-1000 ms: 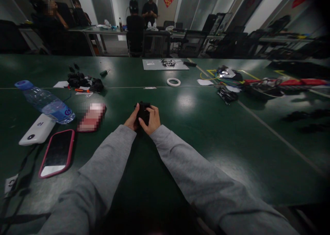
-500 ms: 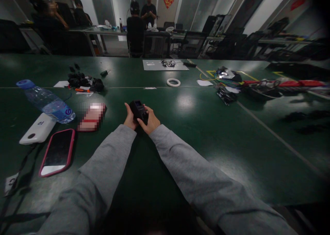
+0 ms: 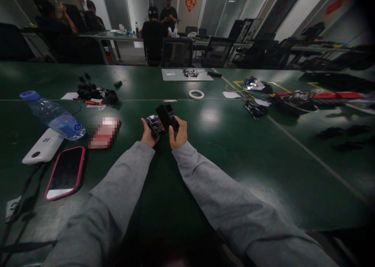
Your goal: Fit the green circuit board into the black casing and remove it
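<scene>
Over the green table (image 3: pixel 234 150), left hand (image 3: pixel 148 134) grips the circuit board (image 3: pixel 154 125), right hand (image 3: pixel 179 132) clamps the black cover (image 3: pixel 166 116), already apart.

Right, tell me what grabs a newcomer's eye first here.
At centre, the left hand holds a small exposed circuit board while the right hand lifts a black plastic cover beside it. Left on the dark green table lie a clear plastic water bottle and a pink-cased smartphone.

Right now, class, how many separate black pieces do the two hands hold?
2: a piece with its circuit board showing in the left hand, and a black cover in the right hand.
</scene>
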Demonstrator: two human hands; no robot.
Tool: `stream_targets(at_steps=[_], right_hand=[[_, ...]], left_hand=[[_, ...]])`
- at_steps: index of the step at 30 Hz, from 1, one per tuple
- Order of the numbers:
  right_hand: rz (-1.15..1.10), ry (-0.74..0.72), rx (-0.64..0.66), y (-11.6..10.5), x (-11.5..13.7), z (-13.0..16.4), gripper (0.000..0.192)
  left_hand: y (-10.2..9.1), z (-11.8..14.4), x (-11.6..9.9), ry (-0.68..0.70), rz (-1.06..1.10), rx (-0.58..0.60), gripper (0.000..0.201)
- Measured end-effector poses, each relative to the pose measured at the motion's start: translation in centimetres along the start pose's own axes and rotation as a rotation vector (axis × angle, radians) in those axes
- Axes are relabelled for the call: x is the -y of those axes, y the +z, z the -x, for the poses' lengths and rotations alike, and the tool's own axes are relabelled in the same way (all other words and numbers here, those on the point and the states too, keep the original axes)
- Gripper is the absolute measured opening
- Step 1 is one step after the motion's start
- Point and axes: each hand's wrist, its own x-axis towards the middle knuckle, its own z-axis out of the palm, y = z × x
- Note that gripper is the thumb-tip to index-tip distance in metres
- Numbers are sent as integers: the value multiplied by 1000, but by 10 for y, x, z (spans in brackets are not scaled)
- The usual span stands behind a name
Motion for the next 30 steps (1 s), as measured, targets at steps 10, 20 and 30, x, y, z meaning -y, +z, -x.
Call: stream_targets(at_steps=[10,20,30], right_hand=[[134,242,164,2,-64,3,45],[256,213,325,8,-55,10,44],[-34,420,170,5,-63,5,53]], left_hand=[[1,1,-7,5,146,-7,66],[-1,-2,-7,15,142,-93,66],[0,-1,-8,10,115,-94,67]])
